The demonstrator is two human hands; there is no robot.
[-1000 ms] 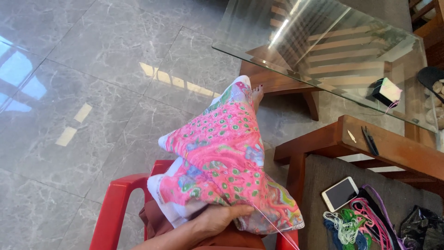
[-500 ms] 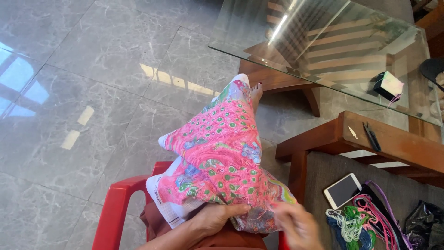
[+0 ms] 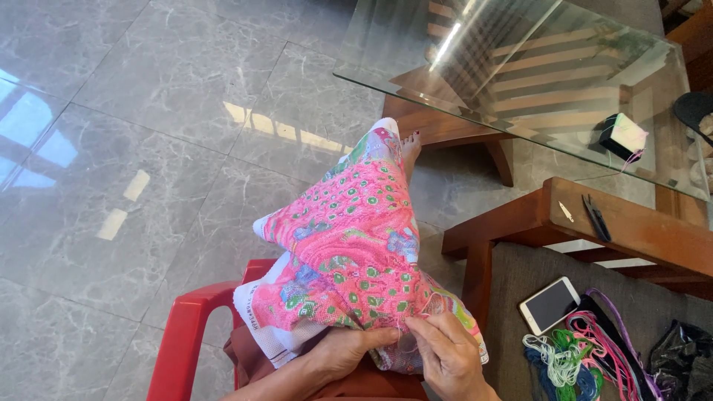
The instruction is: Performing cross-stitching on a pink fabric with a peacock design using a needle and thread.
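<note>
L hand (image 3: 343, 349) is gripping the lower edge of the pink cross-stitch cloth (image 3: 349, 252), which is lying over the lap w/ its long axis running up-right, away from the body toward the foot (image 3: 410, 145). R hand (image 3: 448, 355), just right of it and nearest the working spot, is pinching a thin thread at the hem w/ fingertips (image 3: 416, 327) closed; needle too small to tell.

- The left hand (image 3: 343, 347) is bare. No glove is on it, and I see no ring.
- The right hand (image 3: 447, 358) is bare too. Its fingers (image 3: 431, 327) have short, plain nails.
- Both arms are bare as far up as I can see. No sleeve shows near the wrists.
- Reddish-brown clothing (image 3: 349, 386) covers the lap, like a skirt or loose trousers.
- One bare foot (image 3: 410, 145) shows far out in front. Its toenails are painted dark red.
</note>
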